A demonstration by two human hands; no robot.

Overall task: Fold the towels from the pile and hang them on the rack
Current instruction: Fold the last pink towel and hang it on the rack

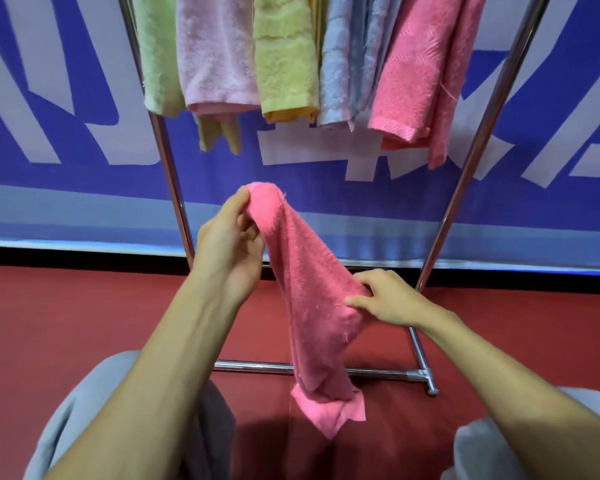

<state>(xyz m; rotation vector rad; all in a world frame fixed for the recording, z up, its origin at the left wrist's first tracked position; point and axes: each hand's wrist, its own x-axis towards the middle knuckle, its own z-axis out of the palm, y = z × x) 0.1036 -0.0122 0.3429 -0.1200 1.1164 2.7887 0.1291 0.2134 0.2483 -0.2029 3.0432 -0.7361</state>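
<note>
Nearest the lens: grey-trousered knees [84,410], with two bare forearms reaching forward above them. Beyond, in mid-air in front of the rack [174,174]: pink towel [309,289], hanging long and crumpled, not yet folded, lower end drooping toward the red floor [84,323]; impossible to tell whether touching.

Gripped at its top end by left hand [231,244], fingers curled round bunched cloth. Pinched partway down its right edge by right hand [385,299], between thumb and fingers. No pile in view.

Hung on the rack above, crowded side by side: green towel [156,57], pale pink towel [215,53], yellow towel [284,57], blue towel [347,64], second pink towel [426,64]. Impossible to judge free rail space; top bar out of frame.

Step in hand, as judged: finding edges and opening the cloth ahead of folding.

Recommended:
- Run right hand down the hem to a true corner without releasing.
- Shift left hand from the bunch to the matching corner.
- Draw taut to flatten, then match corners before doubling.
- Keep the lower end off the floor.

Likely fault otherwise: uneven halves and a lopsided hang if folded from a bunched grip.
</note>
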